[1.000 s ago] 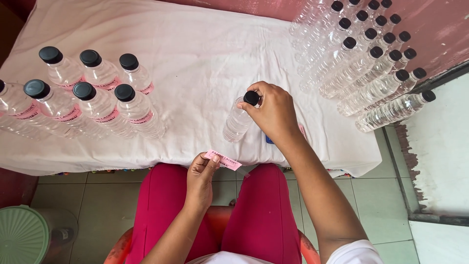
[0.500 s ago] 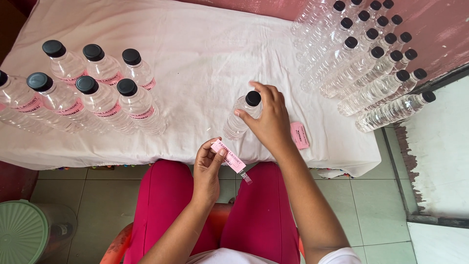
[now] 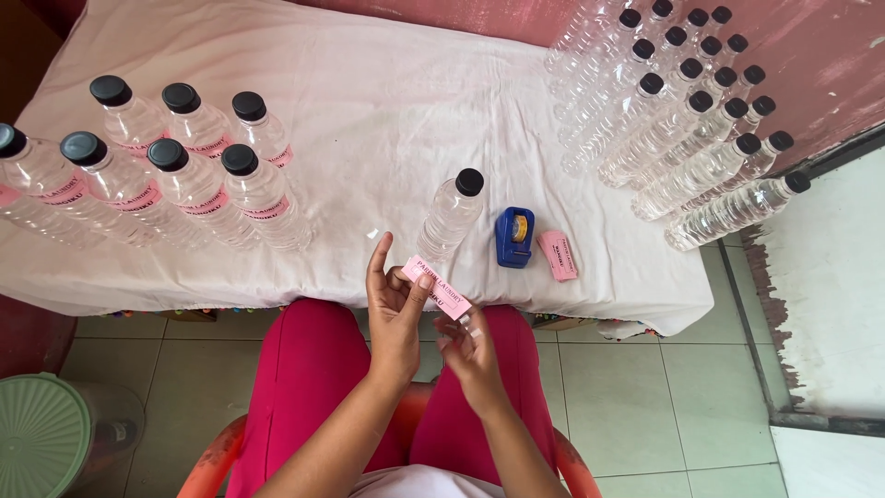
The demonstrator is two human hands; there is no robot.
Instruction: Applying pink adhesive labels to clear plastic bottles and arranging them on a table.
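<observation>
Pink label (image 3: pixel 436 287) is what we hold between our two hands, just in front of the tabletop (image 3: pixel 369 138) edge and above our pink trousers (image 3: pixel 313 387). Our left hand (image 3: pixel 395 314) pinches the label's near-left end with thumb and fingers, the index finger pointing up. Our right hand (image 3: pixel 470 355) sits just beside and a little lower, its fingertips closed at the label's other end; whether something thin and clear is also held there, we cannot tell. Just beyond the hands one clear plastic bottle (image 3: pixel 450 215) with a black cap stands alone on the white cloth, without a label. To the right of it, near our right hand, we see a small blue tape dispenser (image 3: pixel 514 236), and just beside it a little stack of pink labels (image 3: pixel 558 254). Far to the left of our left hand stands a group of labelled bottles (image 3: pixel 184 175) with pink bands. Far beyond the right hand many unlabelled bottles (image 3: pixel 682 129) stand in rows. A green plastic bin (image 3: pixel 51 438) is on the tiled floor at the left.
</observation>
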